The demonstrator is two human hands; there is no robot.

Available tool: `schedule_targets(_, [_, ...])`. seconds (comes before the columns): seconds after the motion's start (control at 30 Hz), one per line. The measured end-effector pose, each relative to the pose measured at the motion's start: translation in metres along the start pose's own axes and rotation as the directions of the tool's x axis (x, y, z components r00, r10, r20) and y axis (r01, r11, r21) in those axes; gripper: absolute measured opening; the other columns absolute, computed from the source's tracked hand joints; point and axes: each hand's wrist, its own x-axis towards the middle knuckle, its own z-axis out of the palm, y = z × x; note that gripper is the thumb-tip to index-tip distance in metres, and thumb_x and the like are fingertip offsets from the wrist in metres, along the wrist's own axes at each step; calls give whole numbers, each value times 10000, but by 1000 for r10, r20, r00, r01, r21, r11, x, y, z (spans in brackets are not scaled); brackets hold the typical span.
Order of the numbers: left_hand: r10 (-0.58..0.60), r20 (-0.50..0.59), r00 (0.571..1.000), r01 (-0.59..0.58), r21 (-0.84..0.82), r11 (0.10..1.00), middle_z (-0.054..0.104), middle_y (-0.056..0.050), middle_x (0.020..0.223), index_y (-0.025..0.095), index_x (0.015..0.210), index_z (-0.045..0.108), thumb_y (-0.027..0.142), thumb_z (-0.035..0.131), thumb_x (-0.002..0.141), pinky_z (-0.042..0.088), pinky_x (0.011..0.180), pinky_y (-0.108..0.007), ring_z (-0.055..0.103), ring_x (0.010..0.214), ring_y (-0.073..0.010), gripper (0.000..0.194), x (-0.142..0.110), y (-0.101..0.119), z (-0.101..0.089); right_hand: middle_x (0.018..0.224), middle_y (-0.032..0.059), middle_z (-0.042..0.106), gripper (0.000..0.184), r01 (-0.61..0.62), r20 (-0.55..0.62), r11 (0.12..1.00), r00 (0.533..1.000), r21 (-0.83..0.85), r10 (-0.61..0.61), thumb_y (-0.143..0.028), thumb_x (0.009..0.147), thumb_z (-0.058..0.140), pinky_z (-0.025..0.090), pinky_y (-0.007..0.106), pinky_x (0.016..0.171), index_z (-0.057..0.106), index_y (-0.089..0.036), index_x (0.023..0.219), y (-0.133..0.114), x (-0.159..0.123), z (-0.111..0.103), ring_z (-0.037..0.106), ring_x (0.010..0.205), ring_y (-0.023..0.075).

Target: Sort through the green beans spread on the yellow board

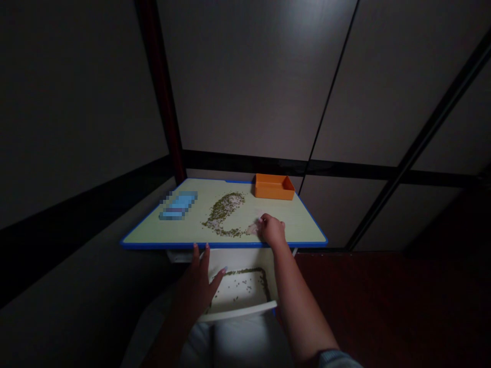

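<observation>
Small green beans mixed with pale grains lie in a curved heap on the pale green tabletop. A small patch of pale grains lies near the front edge, and my right hand rests right beside it, fingers curled in; what they hold, if anything, is hidden. My left hand is spread over the left side of a pulled-out white drawer, its fingertips near the table's blue edge. More green beans line the drawer's inner edges, with several scattered on its floor.
An orange open box stands at the table's back right. On the left lies a blurred-out blue rectangular object. Dark panelled walls rise behind and to the left, and a reddish floor shows at right.
</observation>
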Motion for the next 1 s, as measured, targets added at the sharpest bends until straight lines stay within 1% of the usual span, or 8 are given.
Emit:
schedule_targets(0.13, [16,-10,1000,-16,0,1000,187,-276,1546,96,1443,301,519,462,857,481,976,-438,494,1277,-351,741,0,-3,3,953,38,716,237,-6,-17,998,1000,58,8,-293,960,404,300,280,782,634,-256,999,3,1,0,616,909,166])
schedule_targets(0.27, [4,-15,1000,-4,5,1000,201,-274,1542,96,1437,313,507,481,850,482,978,-437,507,1263,-350,736,0,-2,2,948,80,715,260,-88,-86,996,992,8,89,-284,960,389,301,304,780,639,-228,1002,5,3,-2,627,907,191])
schedule_targets(0.4, [1,-12,1000,-1,14,1000,199,-276,1540,106,1435,321,507,471,854,493,959,-452,525,1246,-351,722,0,1,1,937,99,712,257,-118,-118,993,986,-30,113,-263,953,395,302,321,801,639,-213,1018,2,9,-1,635,921,204])
schedule_targets(0.53, [-18,-1,1000,18,26,1000,198,-266,1545,122,1436,324,514,460,857,510,929,-438,532,1241,-344,713,0,2,-1,940,91,716,240,-64,-68,997,996,-34,62,-277,945,417,305,325,808,640,-222,1016,-8,14,1,636,921,204])
schedule_targets(0.67, [-11,7,1000,11,30,999,195,-267,1547,115,1438,320,517,461,856,491,959,-430,536,1240,-339,720,0,2,-1,964,63,719,229,16,-19,999,1000,36,-15,-295,941,436,312,306,814,649,-247,1007,-11,14,6,625,924,186])
schedule_targets(0.77, [-10,22,1000,10,30,1000,179,-273,1550,106,1446,300,518,436,868,477,974,-435,522,1256,-341,723,0,2,-2,959,29,719,203,67,8,989,998,132,-68,-304,932,465,327,274,798,658,-256,972,-7,14,10,614,914,167])
schedule_targets(0.9, [-21,33,999,20,30,999,175,-266,1555,116,1451,288,520,436,865,476,972,-431,526,1253,-339,727,0,1,-1,917,1,720,207,115,21,958,992,264,-125,-310,937,465,343,241,770,659,-238,919,0,14,11,607,866,145])
schedule_targets(1.0, [-5,14,1000,5,25,1000,203,-263,1549,119,1448,292,514,450,860,473,978,-430,503,1277,-333,726,-1,0,0,921,5,721,199,99,-11,962,995,254,-100,-295,936,470,335,256,808,657,-232,908,5,11,7,606,885,151])
